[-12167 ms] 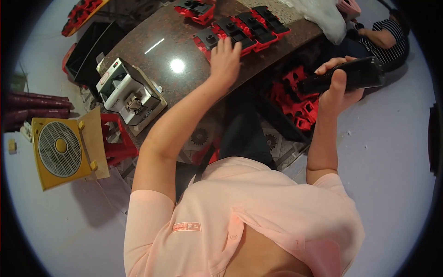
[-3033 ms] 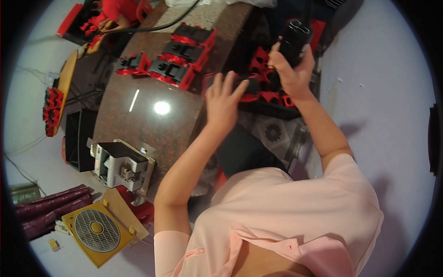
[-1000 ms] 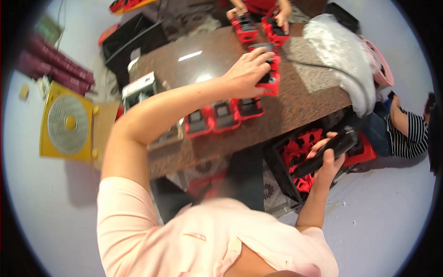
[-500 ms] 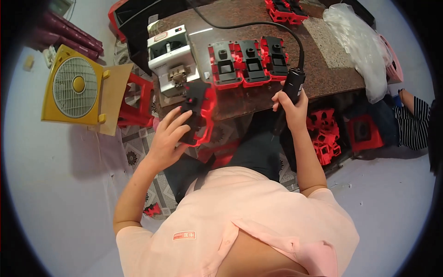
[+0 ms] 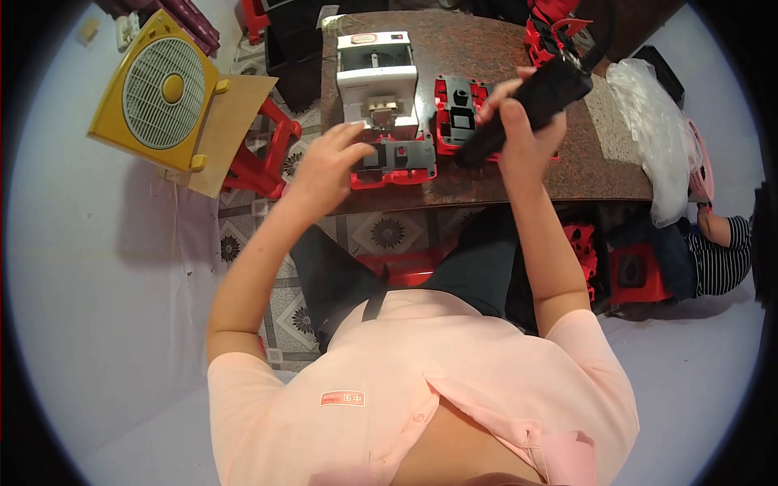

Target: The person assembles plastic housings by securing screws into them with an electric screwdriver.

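My left hand point(image 5: 327, 168) grips the left end of a red-and-black plastic housing point(image 5: 397, 159). The housing lies sideways near the table's front edge, just in front of a white screw feeder point(image 5: 378, 81). A black corded electric screwdriver point(image 5: 545, 99) is in my right hand point(image 5: 531, 138), fingers wrapped round its body. It slants with its narrow end down to the left, over the row of similar housings point(image 5: 462, 113) and hiding much of them. The tip's exact contact cannot be made out.
More red-and-black parts point(image 5: 551, 36) sit at the table's far right, beside a clear plastic bag point(image 5: 652, 138). On the left stands a yellow fan point(image 5: 166, 89) by a red stool point(image 5: 259, 170). Red parts point(image 5: 582, 243) fill a bin below right. Another person's striped sleeve point(image 5: 721, 255) shows at far right.
My left hand has brought the housing from over my lap to the table before the feeder, turning it sideways. My right hand has raised the screwdriver and tilted it leftward. The view has shifted.
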